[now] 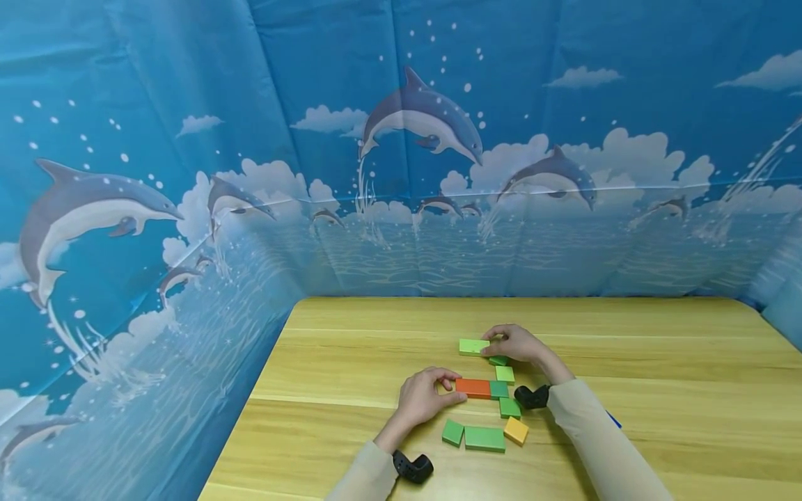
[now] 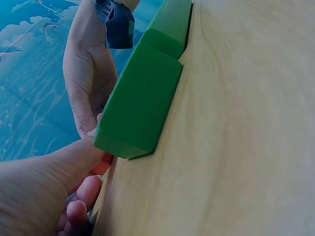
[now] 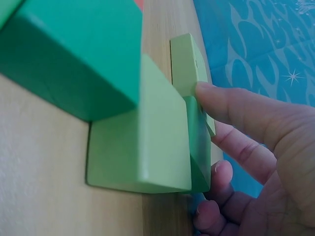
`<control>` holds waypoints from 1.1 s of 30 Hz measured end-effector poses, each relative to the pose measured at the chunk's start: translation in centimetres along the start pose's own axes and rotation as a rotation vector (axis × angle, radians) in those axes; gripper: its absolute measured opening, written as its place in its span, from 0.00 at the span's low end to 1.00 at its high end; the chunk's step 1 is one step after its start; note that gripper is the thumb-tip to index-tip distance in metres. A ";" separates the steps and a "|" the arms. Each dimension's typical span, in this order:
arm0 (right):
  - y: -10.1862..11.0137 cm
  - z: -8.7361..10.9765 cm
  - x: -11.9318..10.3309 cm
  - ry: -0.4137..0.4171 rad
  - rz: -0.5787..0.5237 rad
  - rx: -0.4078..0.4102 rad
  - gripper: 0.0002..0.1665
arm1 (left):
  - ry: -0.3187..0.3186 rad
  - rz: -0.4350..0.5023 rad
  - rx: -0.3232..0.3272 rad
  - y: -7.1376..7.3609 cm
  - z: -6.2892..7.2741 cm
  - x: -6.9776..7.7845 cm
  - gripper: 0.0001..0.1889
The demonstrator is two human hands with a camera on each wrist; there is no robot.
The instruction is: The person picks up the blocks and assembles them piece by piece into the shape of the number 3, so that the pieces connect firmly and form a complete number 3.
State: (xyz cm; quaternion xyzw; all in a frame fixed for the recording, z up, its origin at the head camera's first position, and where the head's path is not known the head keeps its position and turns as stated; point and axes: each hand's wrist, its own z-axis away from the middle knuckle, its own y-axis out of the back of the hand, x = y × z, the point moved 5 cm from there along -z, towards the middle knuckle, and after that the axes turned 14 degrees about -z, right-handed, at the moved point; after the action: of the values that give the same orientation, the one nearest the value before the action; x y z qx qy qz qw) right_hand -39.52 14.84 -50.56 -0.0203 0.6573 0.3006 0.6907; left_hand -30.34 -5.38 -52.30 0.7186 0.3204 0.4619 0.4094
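My left hand [image 1: 426, 398] pinches the left end of a long orange-red block [image 1: 473, 388] between thumb and fingers. In the left wrist view a green block [image 2: 140, 98] hides most of that orange-red block [image 2: 102, 165]. Farther back, my right hand [image 1: 519, 344] grips the right end of a light green rectangular block [image 1: 473, 346]. The right wrist view shows the thumb of my right hand [image 3: 261, 142] on this light green block [image 3: 184, 66]. Against it sits a darker green piece [image 1: 498, 360], partly under the right hand. A teal-green block [image 1: 498, 390] touches the orange-red block's right end.
A small light green block [image 1: 504, 375] and a green block [image 1: 510, 408] continue the column. Nearer me lie a yellow-orange block [image 1: 516, 431], a long green block [image 1: 484, 439] and a small green block [image 1: 453, 432]. A dolphin-print curtain [image 1: 407, 250] borders the wooden table [image 1: 338, 348].
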 end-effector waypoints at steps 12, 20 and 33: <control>0.1 -0.1 0.1 0.017 0.031 -0.003 0.21 | -0.007 0.003 0.008 0.0 -0.2 0.0 0.18; 0.1 -0.1 0.2 0.019 0.037 0.008 0.22 | -0.004 0.007 0.006 -0.1 -0.1 -0.1 0.18; 0.6 0.8 0.2 0.004 -0.042 0.058 0.28 | -0.014 0.020 0.008 0.0 -0.1 0.0 0.18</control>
State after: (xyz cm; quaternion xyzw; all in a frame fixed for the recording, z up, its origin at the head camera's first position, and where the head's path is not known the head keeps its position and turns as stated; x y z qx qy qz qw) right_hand -39.08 15.74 -50.40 -0.0146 0.6664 0.2670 0.6960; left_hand -30.40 -5.39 -52.31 0.7265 0.3123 0.4596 0.4042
